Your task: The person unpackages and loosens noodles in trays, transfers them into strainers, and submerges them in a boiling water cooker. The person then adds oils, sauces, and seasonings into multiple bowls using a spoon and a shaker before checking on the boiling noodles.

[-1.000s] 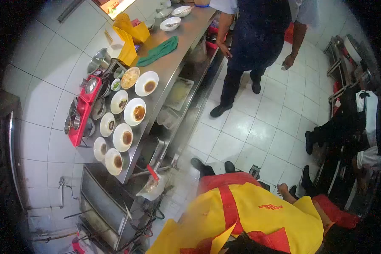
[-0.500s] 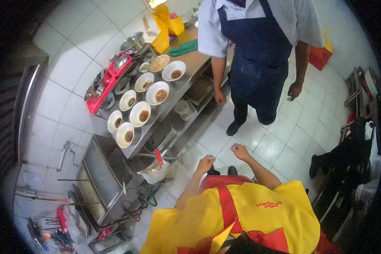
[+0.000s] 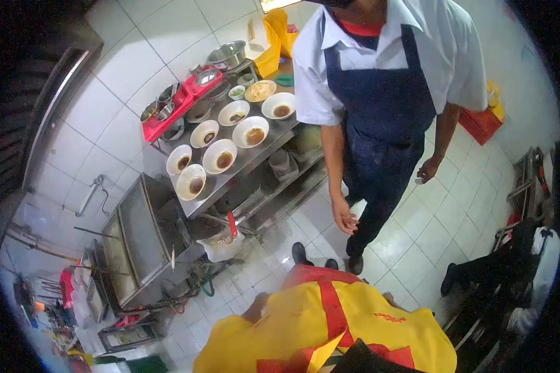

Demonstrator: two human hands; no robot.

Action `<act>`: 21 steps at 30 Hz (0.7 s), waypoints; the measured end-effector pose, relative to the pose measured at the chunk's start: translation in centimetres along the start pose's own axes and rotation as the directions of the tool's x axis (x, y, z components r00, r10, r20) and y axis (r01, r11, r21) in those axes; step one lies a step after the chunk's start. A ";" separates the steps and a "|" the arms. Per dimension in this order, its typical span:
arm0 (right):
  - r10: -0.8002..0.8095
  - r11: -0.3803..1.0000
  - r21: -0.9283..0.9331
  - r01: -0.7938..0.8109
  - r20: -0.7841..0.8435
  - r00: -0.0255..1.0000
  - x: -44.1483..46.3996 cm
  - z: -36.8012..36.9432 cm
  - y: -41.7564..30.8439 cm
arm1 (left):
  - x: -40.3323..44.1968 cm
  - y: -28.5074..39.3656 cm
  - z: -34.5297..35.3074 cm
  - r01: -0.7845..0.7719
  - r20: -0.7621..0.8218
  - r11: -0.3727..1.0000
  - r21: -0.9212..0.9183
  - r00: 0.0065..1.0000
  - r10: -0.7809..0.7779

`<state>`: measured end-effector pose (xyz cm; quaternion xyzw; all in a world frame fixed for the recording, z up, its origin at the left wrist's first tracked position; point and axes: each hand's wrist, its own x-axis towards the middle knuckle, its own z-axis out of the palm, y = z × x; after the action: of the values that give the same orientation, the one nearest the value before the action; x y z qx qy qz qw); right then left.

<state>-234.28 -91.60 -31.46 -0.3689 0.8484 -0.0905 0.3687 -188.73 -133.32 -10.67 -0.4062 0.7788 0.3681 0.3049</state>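
Observation:
Neither of my hands shows; only short stretches of forearm come out beside my yellow and red apron [image 3: 292, 317]. On the steel table [image 3: 221, 198] to my front left stand several white bowls [image 3: 219, 156], each with a little brown sauce at the bottom. A bowl of pale yellowish food [image 3: 261, 91] and a small bowl of something green [image 3: 237, 92] sit behind them. A pot with a red handle [image 3: 231, 225] hangs or rests low at the table's near end; what supports it is unclear.
A co-worker in a navy apron [image 3: 379, 87] stands close in front, both arms lowered. A red rack of metal containers [image 3: 183, 105] lines the wall side. Left is a steel fryer-like unit [image 3: 144, 230]. A red crate [image 3: 481, 126] stands behind; shelving [image 3: 521, 193] is on the right.
My hands, earlier raised in front of me, have dropped out of sight. The co-worker has stepped nearer to me. The view has shifted a little.

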 end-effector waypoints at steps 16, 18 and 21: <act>0.038 0.765 0.632 -0.125 0.149 0.988 6.8 -15.7 -24.5 | -0.5 8.2 -6.7 -0.275 -0.597 0.857 -0.435 0.801 -0.046; -0.056 0.690 0.722 -0.054 0.128 0.990 7.6 -16.9 -28.0 | -1.8 8.0 -7.0 -0.269 -0.587 0.796 -0.543 0.799 -0.130; -0.125 0.679 0.731 -0.070 0.209 0.970 7.8 -17.7 -32.3 | -5.0 5.1 -4.7 -0.350 -0.671 0.779 -0.520 0.732 -0.119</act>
<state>-232.06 -122.03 -9.46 -0.2114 0.6835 -0.3826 0.5846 -191.54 -133.11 -2.63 -0.5344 0.6958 0.4484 -0.1712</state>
